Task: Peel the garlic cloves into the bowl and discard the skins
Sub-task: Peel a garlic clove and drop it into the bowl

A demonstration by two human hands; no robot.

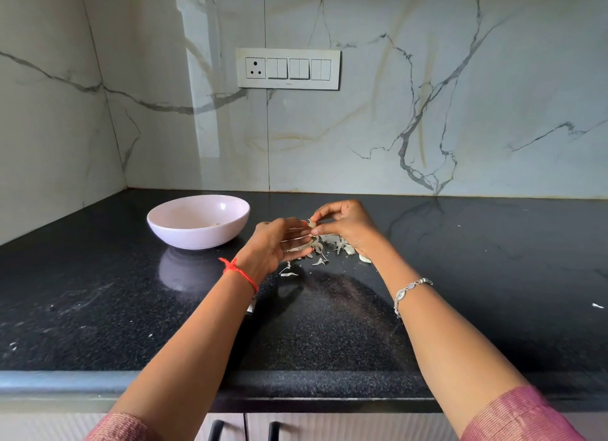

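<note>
A pale pink bowl [197, 222] stands on the black counter at the back left, with a small peeled piece inside it. To its right, my right hand [345, 225] pinches a garlic clove [311, 225] between thumb and fingertips, held above the counter. My left hand [279, 246] is beside it with fingers stretched toward the clove, fingertips at its skin. Under and between the hands lies a pile of papery skins [324, 246]. Two unpeeled cloves [357, 253] rest by my right wrist.
The black granite counter [493, 276] runs wide to the right and toward its front edge. A marble wall with a switch panel [288, 68] closes the back, another wall the left. Drawer handles [243, 430] show below the counter edge.
</note>
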